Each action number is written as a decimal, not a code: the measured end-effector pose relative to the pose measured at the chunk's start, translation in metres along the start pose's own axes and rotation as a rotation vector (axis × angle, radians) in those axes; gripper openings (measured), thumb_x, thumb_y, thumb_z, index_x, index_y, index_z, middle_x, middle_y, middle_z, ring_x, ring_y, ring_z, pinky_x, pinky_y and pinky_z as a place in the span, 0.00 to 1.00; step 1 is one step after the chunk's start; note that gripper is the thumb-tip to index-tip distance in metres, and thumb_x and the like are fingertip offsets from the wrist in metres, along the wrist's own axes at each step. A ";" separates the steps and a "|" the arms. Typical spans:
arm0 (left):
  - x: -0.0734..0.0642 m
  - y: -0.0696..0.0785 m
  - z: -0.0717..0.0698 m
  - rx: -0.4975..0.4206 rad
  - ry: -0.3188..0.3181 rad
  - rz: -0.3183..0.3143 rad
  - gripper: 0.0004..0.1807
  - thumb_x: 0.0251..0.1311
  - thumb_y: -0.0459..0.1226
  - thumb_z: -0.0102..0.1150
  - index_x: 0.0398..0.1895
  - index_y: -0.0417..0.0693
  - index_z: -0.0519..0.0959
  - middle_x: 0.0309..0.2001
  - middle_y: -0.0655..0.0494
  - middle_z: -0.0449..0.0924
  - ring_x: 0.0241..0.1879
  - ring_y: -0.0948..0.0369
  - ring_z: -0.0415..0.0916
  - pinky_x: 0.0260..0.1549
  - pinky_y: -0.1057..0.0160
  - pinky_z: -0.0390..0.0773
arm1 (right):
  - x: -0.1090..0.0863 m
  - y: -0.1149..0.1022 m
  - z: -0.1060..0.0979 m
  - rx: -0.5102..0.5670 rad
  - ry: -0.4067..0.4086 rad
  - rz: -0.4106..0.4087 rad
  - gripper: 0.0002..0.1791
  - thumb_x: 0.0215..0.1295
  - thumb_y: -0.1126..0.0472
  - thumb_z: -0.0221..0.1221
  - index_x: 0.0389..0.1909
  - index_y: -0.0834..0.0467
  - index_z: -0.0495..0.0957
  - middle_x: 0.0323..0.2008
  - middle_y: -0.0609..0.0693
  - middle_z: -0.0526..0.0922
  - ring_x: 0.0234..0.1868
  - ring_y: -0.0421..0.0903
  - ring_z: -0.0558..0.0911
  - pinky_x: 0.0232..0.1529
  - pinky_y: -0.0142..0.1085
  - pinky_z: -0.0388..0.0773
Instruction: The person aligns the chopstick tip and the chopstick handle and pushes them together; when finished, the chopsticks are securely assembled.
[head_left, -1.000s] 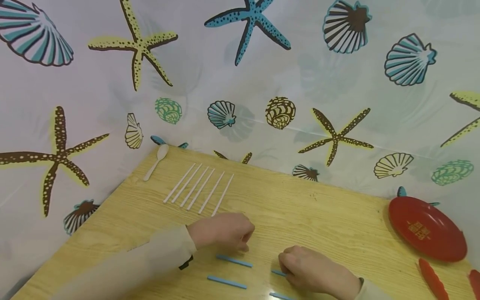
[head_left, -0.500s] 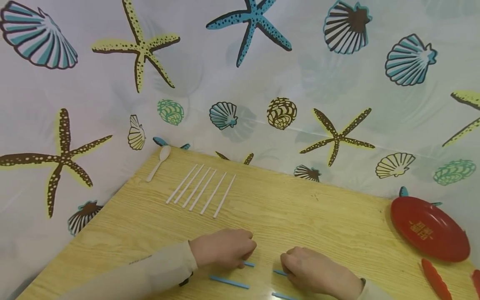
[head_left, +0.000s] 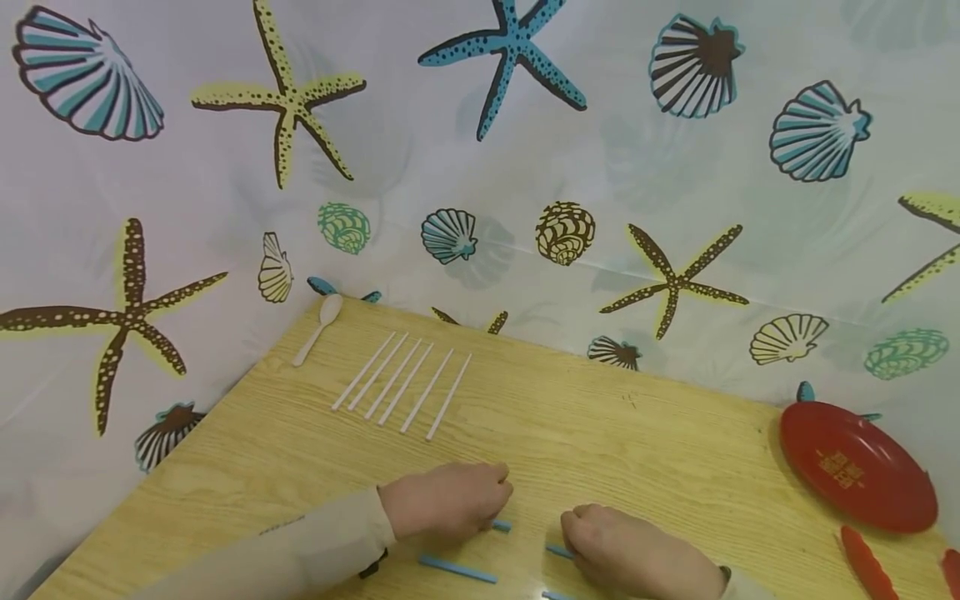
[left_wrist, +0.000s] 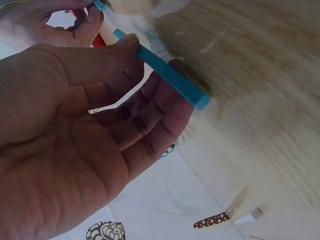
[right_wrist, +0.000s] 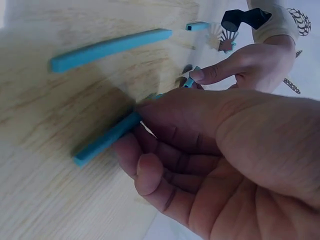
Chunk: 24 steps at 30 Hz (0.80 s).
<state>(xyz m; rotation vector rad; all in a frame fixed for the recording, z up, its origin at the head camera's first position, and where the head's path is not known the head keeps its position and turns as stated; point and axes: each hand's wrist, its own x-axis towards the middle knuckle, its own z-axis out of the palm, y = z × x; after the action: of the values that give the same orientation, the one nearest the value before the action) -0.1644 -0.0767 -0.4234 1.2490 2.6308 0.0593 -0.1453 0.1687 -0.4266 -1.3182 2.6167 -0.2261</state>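
Note:
My left hand (head_left: 450, 500) pinches a slim blue stick (left_wrist: 165, 70) between thumb and fingers, close over the wooden table. In the head view only that stick's right end shows past the hand. Facing it, my right hand (head_left: 633, 546) pinches another blue stick (right_wrist: 107, 140) with thumb and fingertips; its left tip peeks out in the head view. Nearer the front edge of that view, one more blue stick (head_left: 457, 569) lies below the left hand. A further blue stick (head_left: 557, 595), cut off by the frame, lies below the right hand.
Several thin white sticks (head_left: 407, 379) lie side by side at the back left, with a white spoon (head_left: 318, 329) beyond them. A red plate (head_left: 858, 467) and a red, wavy-edged piece (head_left: 867, 562) are at the right. A patterned sheet (head_left: 480, 183) hangs behind the wooden table (head_left: 600, 433).
My left hand has come down over the upper left blue stick and now pinches it. The right hand has stayed almost in place on its stick.

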 end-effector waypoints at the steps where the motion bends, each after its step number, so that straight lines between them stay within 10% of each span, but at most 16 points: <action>1: 0.000 -0.001 -0.001 -0.006 0.004 0.001 0.05 0.66 0.35 0.63 0.36 0.45 0.76 0.30 0.62 0.66 0.24 0.69 0.63 0.23 0.75 0.70 | 0.000 0.000 -0.001 0.034 -0.016 0.014 0.14 0.65 0.68 0.61 0.24 0.52 0.68 0.19 0.37 0.64 0.20 0.33 0.63 0.21 0.25 0.65; 10: 0.000 -0.017 -0.013 -0.084 0.170 0.058 0.13 0.69 0.31 0.57 0.31 0.50 0.64 0.19 0.64 0.59 0.18 0.68 0.53 0.17 0.72 0.56 | -0.001 0.016 -0.021 0.158 0.052 -0.037 0.08 0.66 0.72 0.59 0.37 0.56 0.73 0.22 0.36 0.69 0.21 0.31 0.64 0.23 0.25 0.69; 24: 0.014 -0.025 -0.039 -0.009 0.384 -0.027 0.04 0.64 0.34 0.64 0.41 0.49 0.82 0.34 0.59 0.81 0.32 0.65 0.79 0.29 0.72 0.76 | 0.008 0.032 -0.055 0.058 0.242 0.005 0.12 0.61 0.74 0.64 0.42 0.57 0.80 0.30 0.44 0.81 0.26 0.33 0.73 0.27 0.30 0.74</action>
<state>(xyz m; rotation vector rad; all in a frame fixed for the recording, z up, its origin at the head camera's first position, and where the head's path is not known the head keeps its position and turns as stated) -0.2008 -0.0794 -0.3918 1.3104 2.9611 0.3384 -0.1889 0.1835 -0.3817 -1.3405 2.7846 -0.4848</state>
